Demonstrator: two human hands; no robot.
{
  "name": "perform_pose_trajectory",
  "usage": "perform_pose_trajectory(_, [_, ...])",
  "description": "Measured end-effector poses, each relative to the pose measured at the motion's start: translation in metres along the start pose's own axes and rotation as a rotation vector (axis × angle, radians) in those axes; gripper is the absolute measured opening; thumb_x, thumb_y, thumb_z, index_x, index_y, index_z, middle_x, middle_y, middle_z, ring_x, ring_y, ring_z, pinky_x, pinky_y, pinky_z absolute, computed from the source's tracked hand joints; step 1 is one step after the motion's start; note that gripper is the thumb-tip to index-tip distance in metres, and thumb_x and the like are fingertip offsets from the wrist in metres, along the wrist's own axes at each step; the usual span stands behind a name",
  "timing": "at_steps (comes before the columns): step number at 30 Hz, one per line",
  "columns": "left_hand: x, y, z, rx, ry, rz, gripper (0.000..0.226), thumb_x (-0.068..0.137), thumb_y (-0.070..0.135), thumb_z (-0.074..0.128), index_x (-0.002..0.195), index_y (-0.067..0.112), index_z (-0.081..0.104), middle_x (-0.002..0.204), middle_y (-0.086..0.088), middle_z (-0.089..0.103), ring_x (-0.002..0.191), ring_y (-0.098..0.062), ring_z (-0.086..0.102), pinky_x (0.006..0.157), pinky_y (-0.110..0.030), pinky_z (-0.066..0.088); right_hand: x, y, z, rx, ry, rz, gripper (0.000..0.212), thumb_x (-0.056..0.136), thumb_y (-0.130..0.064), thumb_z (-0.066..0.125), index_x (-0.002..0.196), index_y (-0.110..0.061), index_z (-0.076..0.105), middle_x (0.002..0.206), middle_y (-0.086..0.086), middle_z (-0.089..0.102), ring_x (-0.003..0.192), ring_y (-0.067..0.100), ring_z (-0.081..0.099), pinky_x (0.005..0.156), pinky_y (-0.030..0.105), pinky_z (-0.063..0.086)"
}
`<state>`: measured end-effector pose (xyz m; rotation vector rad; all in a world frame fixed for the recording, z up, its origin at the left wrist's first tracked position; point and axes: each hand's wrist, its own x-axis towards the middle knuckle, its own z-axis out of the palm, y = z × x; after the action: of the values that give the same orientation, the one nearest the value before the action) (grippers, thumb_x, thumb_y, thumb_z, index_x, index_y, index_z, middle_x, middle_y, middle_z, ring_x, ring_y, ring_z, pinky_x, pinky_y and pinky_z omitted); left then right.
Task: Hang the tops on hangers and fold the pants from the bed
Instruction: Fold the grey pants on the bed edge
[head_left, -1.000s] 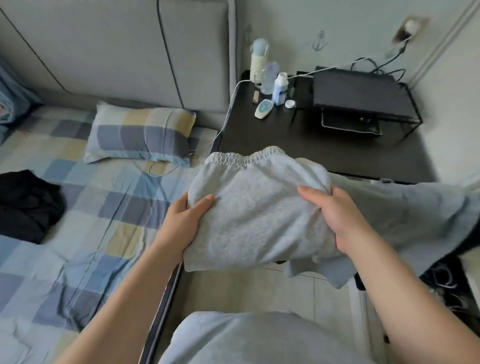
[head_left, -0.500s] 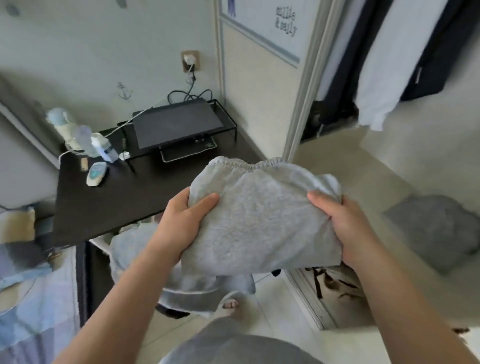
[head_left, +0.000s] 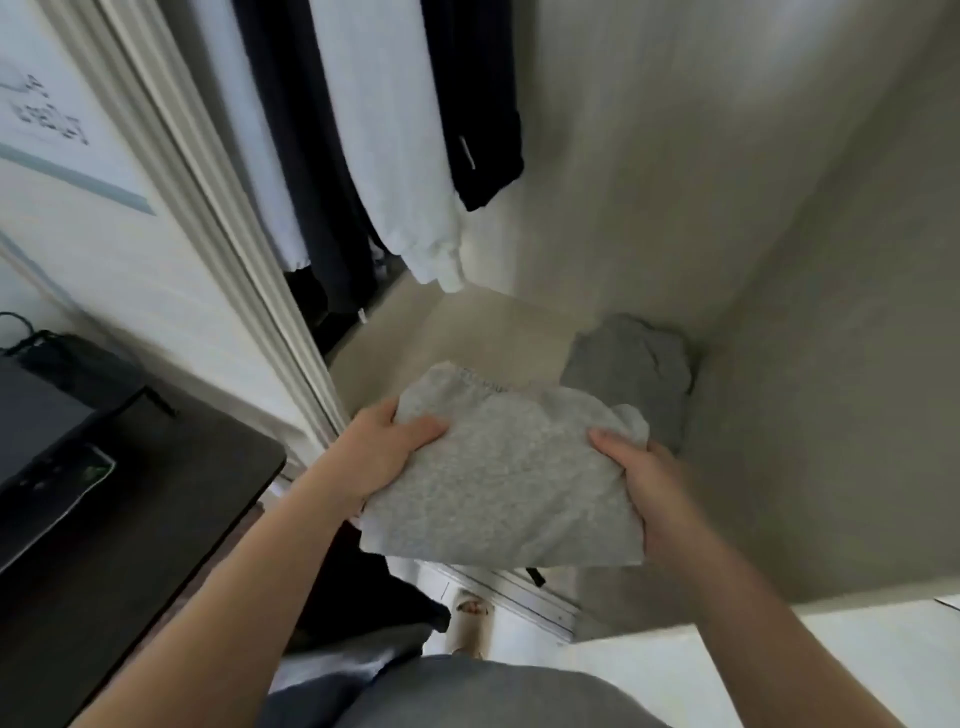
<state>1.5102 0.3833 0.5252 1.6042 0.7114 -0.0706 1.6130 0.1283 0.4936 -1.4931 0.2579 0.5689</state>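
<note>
I hold a folded pair of light grey sweatpants (head_left: 504, 478) flat in front of me at the open wardrobe. My left hand (head_left: 384, 447) grips its left edge with the thumb on top. My right hand (head_left: 639, 478) grips its right edge the same way. The elastic waistband points away from me, over the wardrobe's cream shelf (head_left: 467, 332). Another folded grey garment (head_left: 628, 369) lies on that shelf in the back right corner, just beyond the pants. White tops (head_left: 395, 156) and dark tops (head_left: 472, 104) hang above the shelf.
The white wardrobe door frame (head_left: 218, 249) runs diagonally on the left. A black side table (head_left: 156, 509) with a dark device stands at the lower left. The wardrobe's side wall (head_left: 805, 312) closes the right. Pale floor and my foot (head_left: 470, 618) show below.
I have turned right, away from the bed and side table, with the folded pants held in both hands. The pants now hover over the wardrobe shelf, close to the other grey garment.
</note>
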Motion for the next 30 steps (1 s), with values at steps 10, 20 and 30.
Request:
perform_pose_trajectory(10, [0.195,-0.008,0.063,0.239,-0.238,-0.251,0.031,0.090,0.028,0.074,0.109,0.003,0.072,0.095,-0.012,0.075,0.083,-0.025,0.073,0.076,-0.032,0.058,0.129,0.035,-0.001,0.105,0.369,0.143,0.019,0.081,-0.016,0.077,0.098,-0.009,0.073,0.089,0.006,0.078,0.074,0.019,0.075,0.059,0.030,0.059])
perform_pose_trajectory(20, [0.323,0.007,0.133,0.252,-0.395,-0.270,0.042,0.090,0.027,0.074,0.122,0.001,0.068,0.100,-0.009,0.075,0.079,-0.019,0.073,0.066,-0.026,0.055,0.212,0.010,-0.041,0.076,0.564,0.118,0.029,0.083,-0.015,0.075,0.112,-0.012,0.071,0.096,0.002,0.075,0.082,0.018,0.073,0.065,0.026,0.057])
perform_pose_trajectory(30, [0.397,0.048,0.222,0.195,-0.327,0.128,0.019,0.092,0.030,0.071,0.109,0.023,0.069,0.099,0.007,0.073,0.092,-0.016,0.072,0.078,-0.032,0.057,0.293,-0.049,-0.090,-0.141,0.770,-0.188,0.015,0.092,-0.014,0.067,0.105,-0.021,0.069,0.095,-0.008,0.071,0.089,0.006,0.067,0.086,0.029,0.053])
